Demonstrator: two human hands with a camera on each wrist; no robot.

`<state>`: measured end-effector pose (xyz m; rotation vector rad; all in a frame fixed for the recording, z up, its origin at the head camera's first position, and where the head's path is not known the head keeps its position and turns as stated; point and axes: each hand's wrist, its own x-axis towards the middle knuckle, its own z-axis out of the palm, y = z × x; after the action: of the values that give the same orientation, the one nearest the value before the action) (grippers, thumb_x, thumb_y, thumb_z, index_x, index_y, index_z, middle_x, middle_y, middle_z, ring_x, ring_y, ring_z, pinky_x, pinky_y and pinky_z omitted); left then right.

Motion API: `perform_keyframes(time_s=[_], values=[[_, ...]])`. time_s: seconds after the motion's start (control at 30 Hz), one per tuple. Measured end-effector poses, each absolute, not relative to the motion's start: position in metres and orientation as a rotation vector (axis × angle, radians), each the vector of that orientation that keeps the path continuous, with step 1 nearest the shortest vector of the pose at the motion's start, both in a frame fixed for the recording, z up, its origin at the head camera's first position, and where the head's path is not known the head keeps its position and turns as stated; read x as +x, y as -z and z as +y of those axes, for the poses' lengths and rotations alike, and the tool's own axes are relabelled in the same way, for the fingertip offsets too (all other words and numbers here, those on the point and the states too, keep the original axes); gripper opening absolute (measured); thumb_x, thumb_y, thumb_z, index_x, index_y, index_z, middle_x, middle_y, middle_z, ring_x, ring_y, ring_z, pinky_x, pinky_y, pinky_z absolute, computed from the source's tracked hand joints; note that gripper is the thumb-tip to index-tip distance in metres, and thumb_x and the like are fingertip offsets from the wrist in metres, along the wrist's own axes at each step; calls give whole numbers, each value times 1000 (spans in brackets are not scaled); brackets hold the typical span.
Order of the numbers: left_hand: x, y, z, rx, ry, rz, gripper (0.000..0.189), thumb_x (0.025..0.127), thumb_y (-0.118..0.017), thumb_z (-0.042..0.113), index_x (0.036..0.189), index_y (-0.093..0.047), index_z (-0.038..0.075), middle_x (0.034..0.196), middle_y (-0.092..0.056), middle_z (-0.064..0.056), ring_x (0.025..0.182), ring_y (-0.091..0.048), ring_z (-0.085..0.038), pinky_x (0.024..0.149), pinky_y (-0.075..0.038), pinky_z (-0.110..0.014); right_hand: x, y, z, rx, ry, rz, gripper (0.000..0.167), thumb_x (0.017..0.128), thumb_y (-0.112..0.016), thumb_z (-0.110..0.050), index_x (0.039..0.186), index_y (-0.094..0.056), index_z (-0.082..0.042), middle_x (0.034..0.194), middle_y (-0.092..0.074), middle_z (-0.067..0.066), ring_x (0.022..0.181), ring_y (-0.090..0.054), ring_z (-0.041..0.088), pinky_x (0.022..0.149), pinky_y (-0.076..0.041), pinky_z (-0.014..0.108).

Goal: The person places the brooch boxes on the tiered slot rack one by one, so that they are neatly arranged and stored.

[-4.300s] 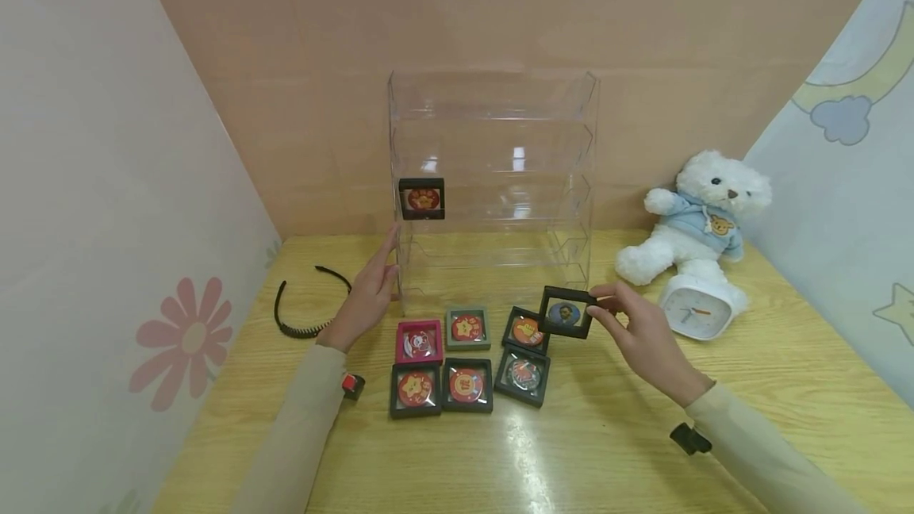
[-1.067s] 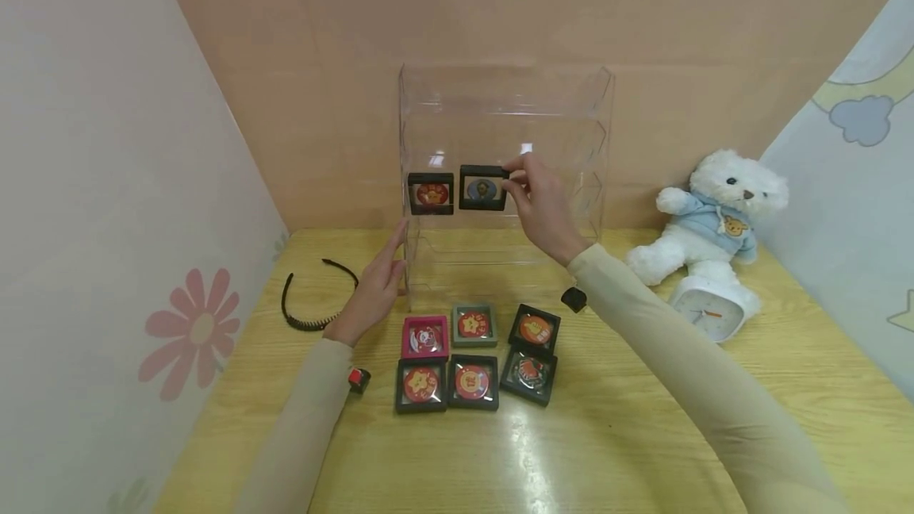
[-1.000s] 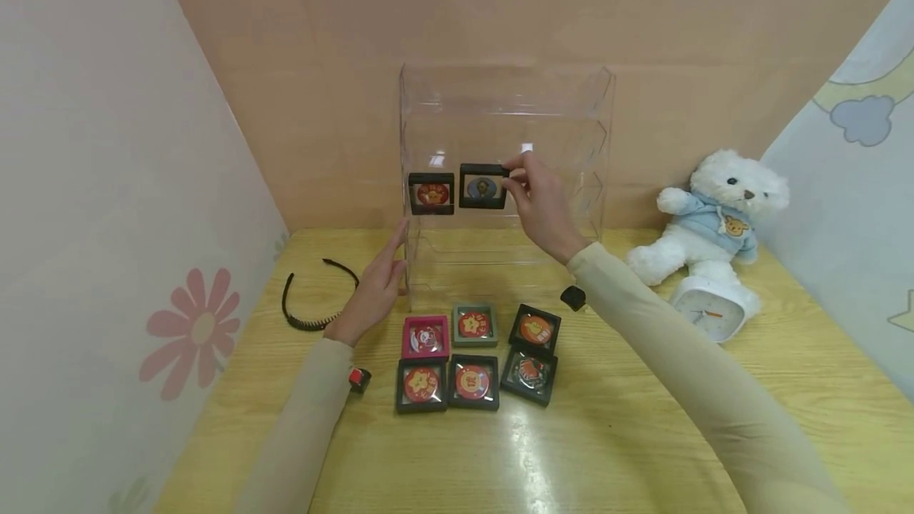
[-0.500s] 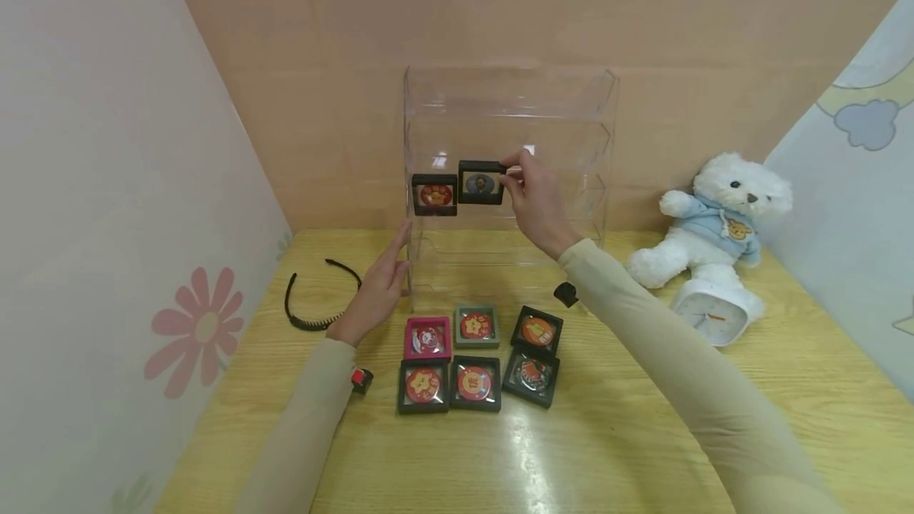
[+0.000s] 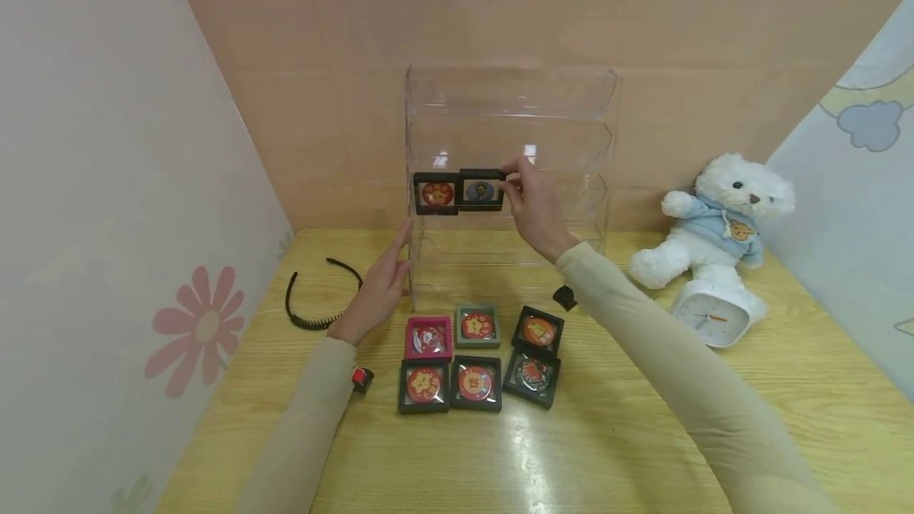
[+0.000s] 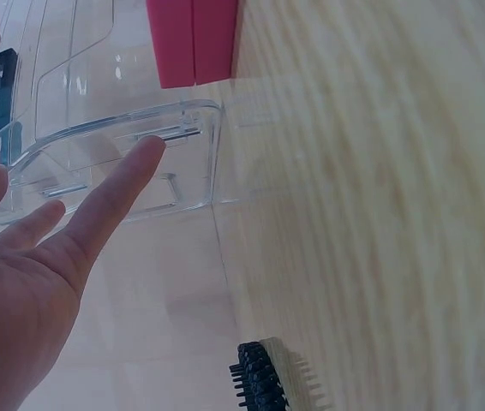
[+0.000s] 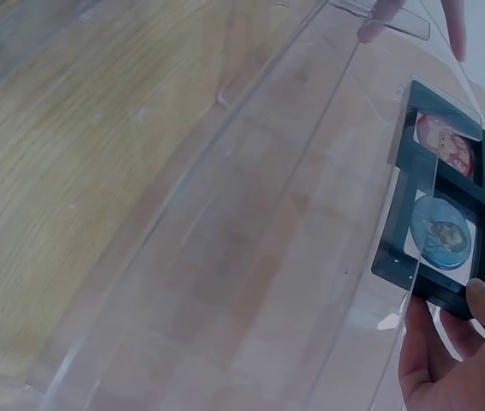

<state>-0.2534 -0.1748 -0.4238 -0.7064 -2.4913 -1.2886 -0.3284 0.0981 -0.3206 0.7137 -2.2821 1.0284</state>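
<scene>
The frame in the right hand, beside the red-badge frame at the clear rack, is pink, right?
Not pink: the head view shows that the blue-badge frame in the right hand, beside the red-badge frame at the clear rack, is black.

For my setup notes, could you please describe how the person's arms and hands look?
The sleeves are long and plain beige; the left hand and right hand are ungloved. A small black device with a red patch shows by the left wrist, a black piece by the right.
</scene>
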Motion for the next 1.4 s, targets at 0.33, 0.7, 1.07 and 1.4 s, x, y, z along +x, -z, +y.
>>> perform_keyframes(time_s=[0.33,0.7,1.07,1.4], values=[[-253,425,-173,-694,1279,-2502,68,109,-39,5,165,-6,28,167,-16,-1,148,-29,-29,115,-31,-54,-328,327,101,713,-1013,-2308,20,99,-64,-2,117,-60,3,115,-68,17,96,-71,29,74,-56,40],[-252,424,-176,-691,1268,-2516,65,111,-37,15,164,-4,33,168,-15,1,148,-27,-29,116,-29,-53,-324,324,104,744,-976,-2357,25,100,-65,-5,123,-58,1,121,-64,16,101,-68,30,89,-54,44],[-251,424,-178,-681,1280,-2516,66,111,-38,11,165,-5,31,166,-22,-5,146,-33,-32,109,-39,-55,-312,317,119,739,-998,-2308,29,100,-66,-7,125,-58,4,121,-62,19,104,-62,32,86,-51,50],[-251,423,-179,-685,1281,-2518,66,111,-38,12,165,-5,31,165,-25,-10,145,-34,-32,110,-39,-55,-291,316,138,772,-978,-2272,18,101,-59,-2,117,-60,5,110,-65,18,95,-63,27,76,-54,44]])
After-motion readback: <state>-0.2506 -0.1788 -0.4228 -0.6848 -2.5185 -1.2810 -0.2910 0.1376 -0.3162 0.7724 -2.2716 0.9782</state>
